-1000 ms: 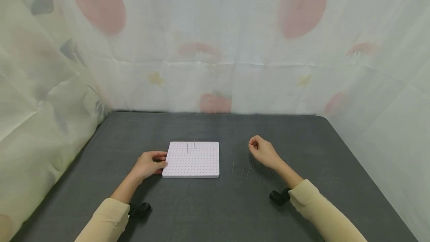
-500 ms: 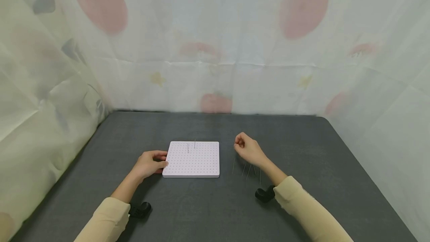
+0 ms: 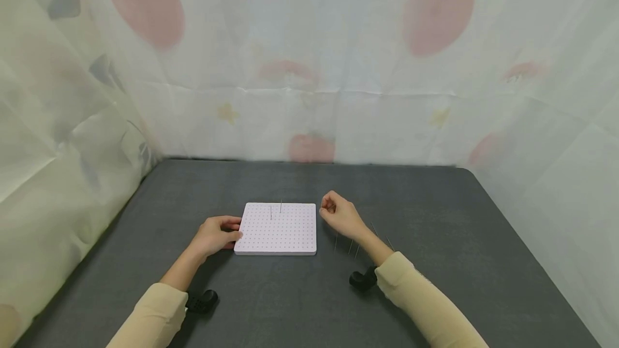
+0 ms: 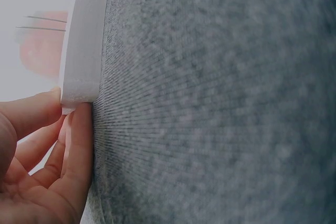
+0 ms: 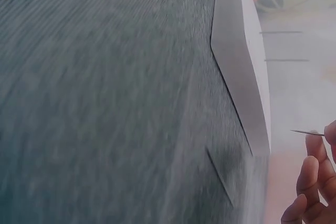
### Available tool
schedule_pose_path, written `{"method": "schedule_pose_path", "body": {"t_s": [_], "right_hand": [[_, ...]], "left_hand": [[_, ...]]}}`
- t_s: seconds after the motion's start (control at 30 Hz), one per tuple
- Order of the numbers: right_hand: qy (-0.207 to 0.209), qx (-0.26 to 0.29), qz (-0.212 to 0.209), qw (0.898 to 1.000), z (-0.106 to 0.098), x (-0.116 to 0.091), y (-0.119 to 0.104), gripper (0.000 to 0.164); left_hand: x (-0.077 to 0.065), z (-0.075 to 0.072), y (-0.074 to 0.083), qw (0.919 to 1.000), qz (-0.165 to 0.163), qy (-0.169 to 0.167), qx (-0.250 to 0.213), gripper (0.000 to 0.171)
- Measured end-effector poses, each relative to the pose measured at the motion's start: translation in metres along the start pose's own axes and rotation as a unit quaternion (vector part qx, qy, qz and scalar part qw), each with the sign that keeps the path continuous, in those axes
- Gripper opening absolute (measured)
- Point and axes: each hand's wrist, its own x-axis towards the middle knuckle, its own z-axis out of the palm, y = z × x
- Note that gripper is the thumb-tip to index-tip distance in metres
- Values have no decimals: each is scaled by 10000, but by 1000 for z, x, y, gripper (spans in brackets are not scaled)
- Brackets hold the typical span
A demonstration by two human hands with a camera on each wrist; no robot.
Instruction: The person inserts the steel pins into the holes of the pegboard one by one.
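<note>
A white perforated board point(image 3: 290, 235) lies on the dark table, its face dotted with a grid of small holes. My left hand point(image 3: 211, 238) grips its left edge, thumb on the top face and fingers against the side. Two thin metal pins point(image 3: 271, 212) stand upright in holes toward the back of the board. Just off the right edge is my right hand point(image 3: 343, 220). Between its thumb and index finger it pinches another thin metal pin point(image 5: 304, 132), whose pointed end sticks out toward the board side in the right wrist view.
Several loose pins point(image 3: 357, 252) lie on the grey table point(image 3: 290, 299) right of the board, partly behind the right forearm. A black wrist camera point(image 3: 362, 280) hangs under each wrist. A patterned curtain point(image 3: 367, 122) surrounds the table's back and sides.
My right hand has moved left from above the loose pins to beside the board's right edge. My left hand and the board have stayed in place.
</note>
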Motion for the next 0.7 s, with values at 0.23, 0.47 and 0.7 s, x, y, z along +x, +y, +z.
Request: {"method": "schedule_pose_path", "body": {"t_s": [0.23, 0.47, 0.7], "right_hand": [[-6, 60, -104, 9999, 12, 7, -13, 6], [43, 10, -170, 9998, 26, 14, -22, 5], [131, -205, -215, 9995, 41, 21, -26, 5]], "left_hand": [[1, 1, -1, 10000, 35, -5, -22, 44], [2, 0, -3, 10000, 79, -6, -7, 44], [2, 1, -4, 10000, 94, -8, -29, 44]]}}
